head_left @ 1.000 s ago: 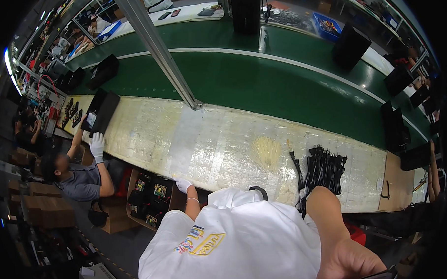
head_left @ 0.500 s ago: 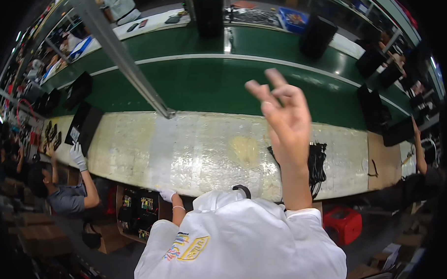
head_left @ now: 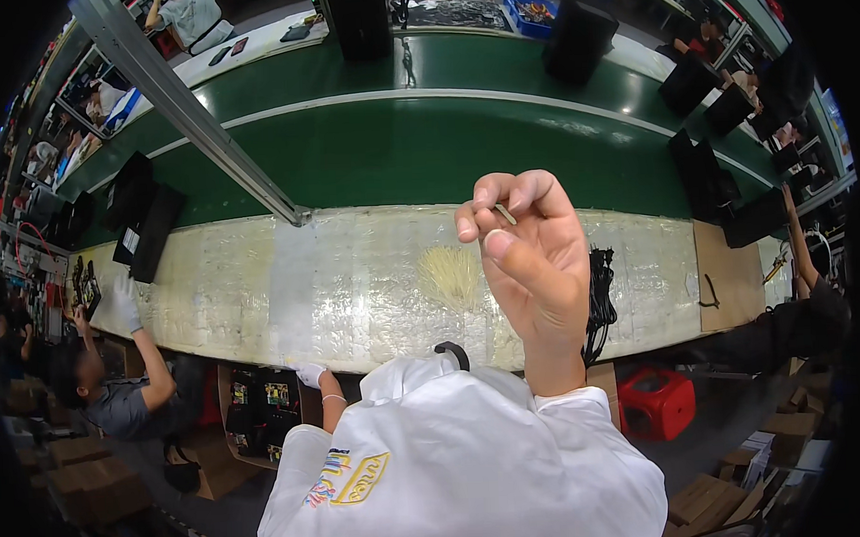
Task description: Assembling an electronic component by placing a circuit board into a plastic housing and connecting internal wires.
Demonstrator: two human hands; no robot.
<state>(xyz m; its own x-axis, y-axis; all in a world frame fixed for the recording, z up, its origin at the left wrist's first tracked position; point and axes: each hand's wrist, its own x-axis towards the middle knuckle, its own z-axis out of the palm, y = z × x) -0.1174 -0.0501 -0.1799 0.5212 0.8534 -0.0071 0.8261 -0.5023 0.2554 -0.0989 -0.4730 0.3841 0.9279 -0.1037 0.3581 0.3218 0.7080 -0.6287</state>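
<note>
My bare right hand is raised over the bench with its fingers curled in. Between the fingertips shows a short, thin, pale strip; its exact kind is too small to make out. Beneath and left of that hand, a loose bundle of thin pale strips, which look like cable ties, lies on the bench. Right of my wrist lies a bunch of black cables, partly hidden by the hand. My left hand, in a white glove, is low at the bench's front edge; how its fingers are set is unclear.
Below the bench stands a carton of circuit boards. A metal post rises before the green conveyor, which carries black boxes. A co-worker is at left, another at right. A red stool stands right.
My right hand has come lower and nearer, and its fingers have curled in from a blurred, more extended pose. The view has shifted slightly. At left, the co-worker's gloved hand has come off the black box.
</note>
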